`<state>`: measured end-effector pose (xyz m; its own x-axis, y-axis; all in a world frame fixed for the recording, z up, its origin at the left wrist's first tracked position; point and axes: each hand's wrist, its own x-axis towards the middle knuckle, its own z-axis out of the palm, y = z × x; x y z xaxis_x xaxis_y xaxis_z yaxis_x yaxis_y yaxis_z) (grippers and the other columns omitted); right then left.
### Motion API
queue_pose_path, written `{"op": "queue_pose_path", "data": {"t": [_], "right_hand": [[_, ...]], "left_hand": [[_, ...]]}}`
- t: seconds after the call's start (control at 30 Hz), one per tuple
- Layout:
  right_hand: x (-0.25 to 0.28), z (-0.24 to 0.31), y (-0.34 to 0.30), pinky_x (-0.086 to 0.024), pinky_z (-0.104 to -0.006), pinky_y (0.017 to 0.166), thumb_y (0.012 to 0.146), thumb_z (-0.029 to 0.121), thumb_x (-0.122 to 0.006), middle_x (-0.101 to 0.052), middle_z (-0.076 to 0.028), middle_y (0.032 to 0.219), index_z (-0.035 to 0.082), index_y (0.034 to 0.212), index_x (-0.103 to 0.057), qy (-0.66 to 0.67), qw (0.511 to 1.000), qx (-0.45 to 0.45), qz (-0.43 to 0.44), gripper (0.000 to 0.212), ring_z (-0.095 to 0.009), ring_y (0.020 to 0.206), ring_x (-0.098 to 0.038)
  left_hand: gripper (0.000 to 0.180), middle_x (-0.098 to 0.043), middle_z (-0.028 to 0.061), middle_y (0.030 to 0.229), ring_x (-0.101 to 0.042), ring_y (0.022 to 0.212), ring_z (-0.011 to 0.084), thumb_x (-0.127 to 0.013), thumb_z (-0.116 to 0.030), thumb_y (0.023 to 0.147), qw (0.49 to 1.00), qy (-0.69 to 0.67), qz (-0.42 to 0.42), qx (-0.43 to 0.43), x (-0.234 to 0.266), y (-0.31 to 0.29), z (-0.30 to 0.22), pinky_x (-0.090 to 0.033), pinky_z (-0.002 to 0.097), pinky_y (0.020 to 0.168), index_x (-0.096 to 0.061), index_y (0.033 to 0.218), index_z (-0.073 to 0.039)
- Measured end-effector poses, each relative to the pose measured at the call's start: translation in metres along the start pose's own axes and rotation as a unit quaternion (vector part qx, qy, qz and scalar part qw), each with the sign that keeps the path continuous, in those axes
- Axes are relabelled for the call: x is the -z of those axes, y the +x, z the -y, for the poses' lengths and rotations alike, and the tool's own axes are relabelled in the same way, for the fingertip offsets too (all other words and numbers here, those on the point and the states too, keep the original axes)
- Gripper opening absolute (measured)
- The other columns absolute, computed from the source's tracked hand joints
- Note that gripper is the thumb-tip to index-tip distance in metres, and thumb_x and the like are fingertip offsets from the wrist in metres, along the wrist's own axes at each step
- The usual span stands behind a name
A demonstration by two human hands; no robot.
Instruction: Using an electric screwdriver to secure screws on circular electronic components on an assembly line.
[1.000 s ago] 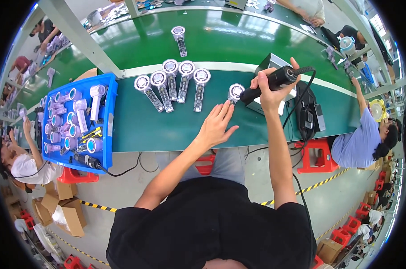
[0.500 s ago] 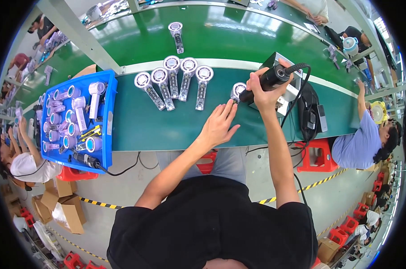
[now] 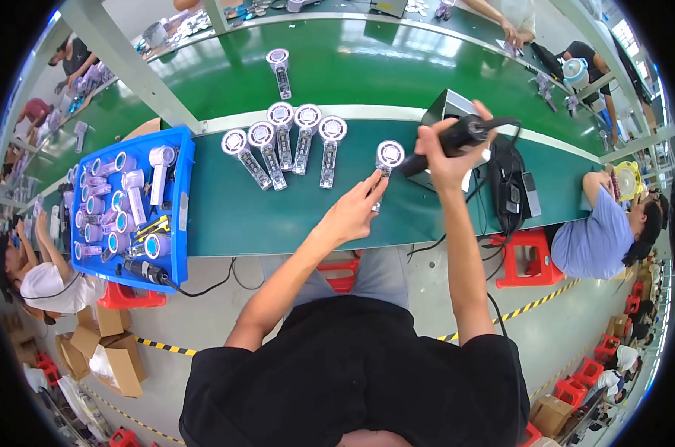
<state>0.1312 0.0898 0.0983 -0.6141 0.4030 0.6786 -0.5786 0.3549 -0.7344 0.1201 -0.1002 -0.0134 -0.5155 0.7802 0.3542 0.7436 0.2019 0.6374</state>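
My left hand (image 3: 354, 211) is closed around the handle of a small handheld fan (image 3: 390, 153), whose round pale head points away from me. Part of its handle is hidden under my fingers. Just to the right, my right hand (image 3: 450, 165) grips a black electric screwdriver (image 3: 462, 135) with a cable at its back end. The tool is slightly blurred, and its front end sits beside the fan's head. Left of these, several similar fans lie in a loose row, among them one fan (image 3: 332, 130) with a see-through handle.
A blue tray (image 3: 185, 216) of lilac fans and another black screwdriver (image 3: 145, 270) stands at the left. Behind my right hand is a metal box (image 3: 443, 108); a black bag (image 3: 505, 182) lies beside it. One fan (image 3: 278, 58) rests on the green conveyor (image 3: 352, 67). Co-workers sit on both sides.
My left hand has gone from lying flat by the fan to closing round its handle. The screwdriver has shifted right, off the fan, whose head now shows fully.
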Motion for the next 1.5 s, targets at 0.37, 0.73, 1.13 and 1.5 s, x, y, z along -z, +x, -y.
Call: {"op": "queue_pose_path", "data": {"t": [0.37, 0.73, 1.13, 1.5], "right_hand": [[0.061, 0.026, 0.031, -0.051, -0.0294, 0.051, 0.084, -0.01, -0.069, -0.061, -0.01, 0.079, 0.01, 0.153, -0.012, -0.059, 0.996, 0.027, -0.059, 0.091, -0.015, 0.052, -0.058], [0.027, 0.024, 0.018, -0.049, -0.0282, 0.049, 0.077, -0.01, -0.077, -0.06, -0.007, 0.07, 0.014, 0.136, -0.029, 0.066, 0.995, -0.047, -0.05, 0.08, -0.015, 0.051, -0.058], [-0.031, -0.01, 0.008, -0.047, -0.0237, 0.058, 0.077, -0.012, -0.073, -0.059, -0.004, 0.073, 0.011, 0.132, -0.031, 0.05, 0.999, -0.014, 0.011, 0.073, -0.009, 0.06, -0.057], [-0.043, -0.018, -0.001, -0.045, -0.0227, 0.054, 0.078, -0.012, -0.072, -0.058, -0.004, 0.071, 0.009, 0.132, -0.031, 0.022, 0.999, 0.012, 0.046, 0.072, -0.009, 0.059, -0.056]], "left_hand": [[0.069, -0.044, 0.0262, 0.146, -0.053, 0.126, 0.042, -0.075, 0.0, 0.076, 0.996, -0.035, -0.077, 0.012, -0.029, 0.001, -0.011, -0.049, 0.0431, 0.102, -0.049, 0.14, 0.002], [0.065, -0.043, 0.0262, 0.145, -0.052, 0.126, 0.0435, -0.073, -0.003, 0.079, 0.996, -0.016, -0.09, -0.001, -0.032, -0.001, -0.01, -0.049, 0.0441, 0.102, -0.049, 0.139, 0.004], [0.065, -0.046, 0.0286, 0.139, -0.057, 0.113, 0.0405, -0.072, 0.0, 0.076, 0.995, -0.005, -0.102, -0.012, -0.031, -0.002, -0.011, -0.051, 0.0437, 0.094, -0.05, 0.137, 0.007], [0.067, -0.046, 0.0278, 0.14, -0.057, 0.118, 0.0417, -0.073, -0.002, 0.077, 0.995, -0.012, -0.1, -0.003, -0.031, -0.003, -0.007, -0.05, 0.0448, 0.098, -0.049, 0.14, 0.002]]}}
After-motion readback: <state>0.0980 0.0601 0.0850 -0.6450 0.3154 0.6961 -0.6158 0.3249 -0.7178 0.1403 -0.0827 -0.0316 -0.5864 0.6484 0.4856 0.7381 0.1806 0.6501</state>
